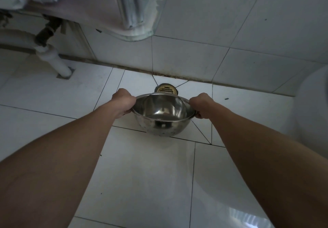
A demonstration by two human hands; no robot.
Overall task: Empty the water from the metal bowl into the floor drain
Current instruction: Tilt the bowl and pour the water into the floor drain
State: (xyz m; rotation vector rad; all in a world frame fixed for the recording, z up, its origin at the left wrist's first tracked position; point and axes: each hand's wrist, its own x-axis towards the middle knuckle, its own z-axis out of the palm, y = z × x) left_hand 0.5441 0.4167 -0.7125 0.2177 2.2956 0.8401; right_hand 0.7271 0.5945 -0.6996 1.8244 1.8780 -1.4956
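I hold a shiny metal bowl (162, 111) low over the white tiled floor, with both arms stretched out. My left hand (123, 101) grips its left rim and my right hand (202, 105) grips its right rim. The bowl sits roughly level, its opening facing up toward me, with a little water pooled at the bottom. Just beyond its far rim lies the brass floor drain (166, 89), partly hidden behind the bowl, close to the wall's base.
A white drain pipe (53, 59) enters the floor at the left, under a sink counter (74, 7). A glass shelf edge (140, 32) juts out above the drain. A white rounded fixture (312, 107) stands at the right. Tiled wall rises behind the drain.
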